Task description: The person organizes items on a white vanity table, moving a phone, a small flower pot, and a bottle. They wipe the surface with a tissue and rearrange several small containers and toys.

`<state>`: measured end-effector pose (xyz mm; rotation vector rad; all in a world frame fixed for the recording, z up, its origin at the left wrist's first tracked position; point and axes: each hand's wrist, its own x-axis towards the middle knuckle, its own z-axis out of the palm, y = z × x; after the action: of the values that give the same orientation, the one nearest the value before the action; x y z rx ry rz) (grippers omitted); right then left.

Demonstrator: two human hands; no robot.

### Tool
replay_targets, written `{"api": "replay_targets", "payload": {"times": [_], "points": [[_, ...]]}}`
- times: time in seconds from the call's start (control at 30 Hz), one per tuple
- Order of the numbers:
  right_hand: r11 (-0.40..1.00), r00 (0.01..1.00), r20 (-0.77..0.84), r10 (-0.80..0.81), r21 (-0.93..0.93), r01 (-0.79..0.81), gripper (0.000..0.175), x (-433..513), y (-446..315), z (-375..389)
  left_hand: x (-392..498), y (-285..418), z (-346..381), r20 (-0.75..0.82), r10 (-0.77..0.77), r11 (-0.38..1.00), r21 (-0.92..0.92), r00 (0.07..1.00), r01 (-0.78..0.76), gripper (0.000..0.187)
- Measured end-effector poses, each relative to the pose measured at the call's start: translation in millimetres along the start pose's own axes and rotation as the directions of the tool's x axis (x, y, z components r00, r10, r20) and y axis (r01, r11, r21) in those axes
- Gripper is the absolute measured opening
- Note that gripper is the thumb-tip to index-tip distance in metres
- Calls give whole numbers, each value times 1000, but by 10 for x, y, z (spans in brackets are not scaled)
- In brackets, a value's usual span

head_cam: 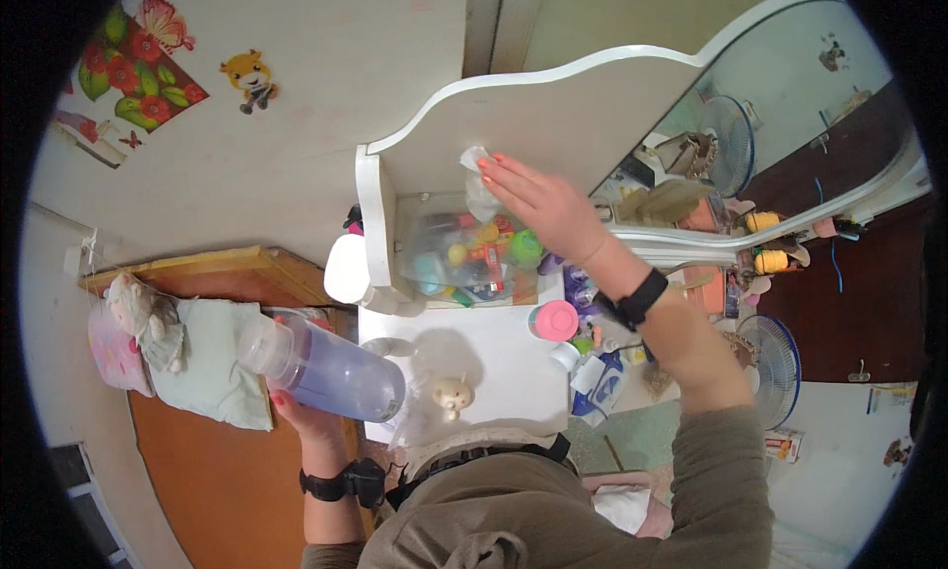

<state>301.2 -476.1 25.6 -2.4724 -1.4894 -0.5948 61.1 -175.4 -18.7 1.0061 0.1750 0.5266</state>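
Observation:
My left hand (300,410) grips a large translucent bluish plastic bottle (344,373), tilted over the left edge of the white dresser top (511,376). My right hand (537,202) presses a white tissue or cloth (478,180) with its fingers against the grey back panel (548,117) of the dresser, above a glass-fronted shelf (415,228). Small colourful items sit behind the glass. A small cream animal figurine (452,396) stands on the dresser top near my body, beside a crumpled clear plastic bag (407,413).
A white container (348,269) stands left of the shelf. A pink-lidded jar (555,321), a white cap (564,357) and a blue-white packet (603,384) lie to the right. The mirror (785,102) adjoins the panel; a fan (774,373) stands farther right. A bed (200,465) is at left.

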Motion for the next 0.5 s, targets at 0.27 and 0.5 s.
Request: {"api": "replay_targets", "payload": {"times": [0.27,0.5], "points": [[899,899,87,430,54,-435,41,-321,-463,393,-25,36,-115,-70,-50,998,-37,996,47,90],[827,842,122,526,161,-539,44,81,-774,781,-44,64,-37,-98,-113,993,23,989,116,90]]}}
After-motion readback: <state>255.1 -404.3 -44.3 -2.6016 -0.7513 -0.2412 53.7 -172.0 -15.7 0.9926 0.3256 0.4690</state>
